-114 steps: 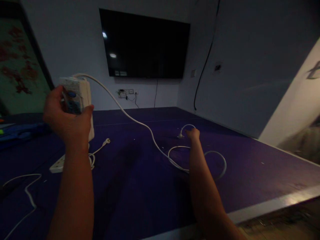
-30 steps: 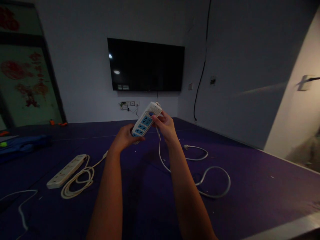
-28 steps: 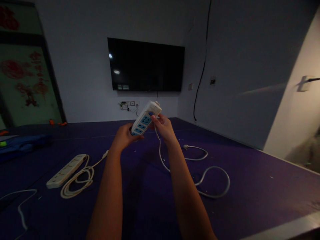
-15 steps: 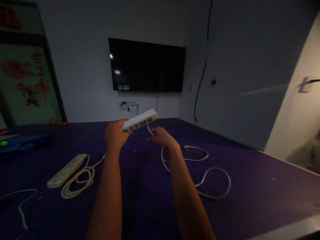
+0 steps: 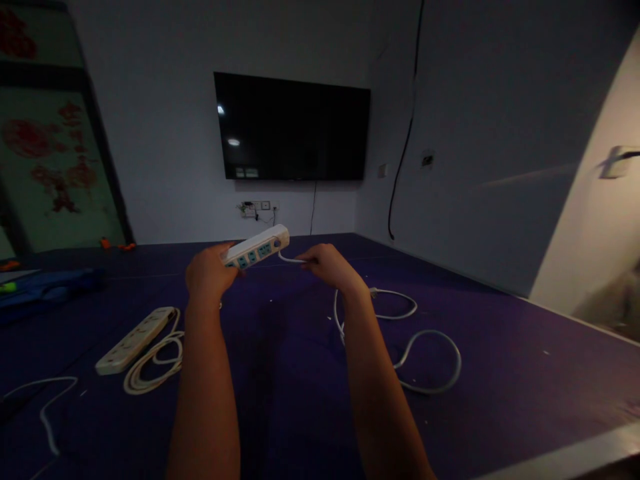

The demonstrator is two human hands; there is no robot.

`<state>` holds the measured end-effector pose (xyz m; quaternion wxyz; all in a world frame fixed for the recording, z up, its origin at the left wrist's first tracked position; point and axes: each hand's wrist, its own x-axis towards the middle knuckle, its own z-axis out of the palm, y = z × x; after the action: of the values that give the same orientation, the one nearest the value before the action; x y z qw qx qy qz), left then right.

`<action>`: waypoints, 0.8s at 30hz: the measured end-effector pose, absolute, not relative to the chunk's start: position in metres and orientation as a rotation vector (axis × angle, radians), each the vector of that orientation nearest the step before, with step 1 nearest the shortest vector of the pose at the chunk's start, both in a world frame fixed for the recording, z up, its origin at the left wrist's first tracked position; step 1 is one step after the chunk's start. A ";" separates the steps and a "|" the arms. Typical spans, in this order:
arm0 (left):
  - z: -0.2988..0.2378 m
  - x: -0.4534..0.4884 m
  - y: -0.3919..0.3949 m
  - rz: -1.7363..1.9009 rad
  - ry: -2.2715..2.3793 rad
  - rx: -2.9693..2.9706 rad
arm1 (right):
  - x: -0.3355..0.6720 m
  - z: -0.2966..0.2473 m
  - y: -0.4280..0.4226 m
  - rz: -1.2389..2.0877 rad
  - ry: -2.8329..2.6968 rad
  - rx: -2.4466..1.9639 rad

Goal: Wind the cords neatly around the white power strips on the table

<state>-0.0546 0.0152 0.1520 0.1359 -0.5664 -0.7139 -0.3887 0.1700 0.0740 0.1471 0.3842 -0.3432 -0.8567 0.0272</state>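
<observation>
My left hand [image 5: 211,270] is closed around the near end of a white power strip [image 5: 260,243], which is held up in the air at a tilt with its blue-green sockets facing me. A white cord [image 5: 291,259] leaves the strip's right end. My right hand [image 5: 327,263] pinches that cord a short way from the strip, so a short length runs between both hands. Beyond my right hand the cord drops to the purple surface and lies in loose loops [image 5: 459,363], its plug [image 5: 373,292] resting behind my right forearm.
A second white power strip [image 5: 135,341] lies at left with its coiled cord [image 5: 150,380]. Another thin white cable [image 5: 47,423] is at the lower left. Blue cloth [image 5: 55,287] lies at far left. A television [image 5: 295,130] hangs on the wall; a black cable [image 5: 404,153] dangles at right.
The power strip and my left hand have moved left and slightly down. My right hand has risen a little, and the cord between my hands is straighter.
</observation>
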 end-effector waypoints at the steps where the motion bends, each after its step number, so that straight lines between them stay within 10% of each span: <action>1: 0.153 -0.054 0.015 -1.083 -2.083 -1.685 | 0.167 0.150 0.070 0.052 -2.167 -0.828; 24: 0.162 -0.054 -0.023 -1.080 -1.916 -2.739 | 0.186 0.154 0.059 0.659 -1.707 -0.478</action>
<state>-0.0544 -0.0227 0.1622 -0.1844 -0.7664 -0.5361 -0.3021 0.1857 0.0590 0.1543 0.5851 -0.2049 -0.7320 0.2825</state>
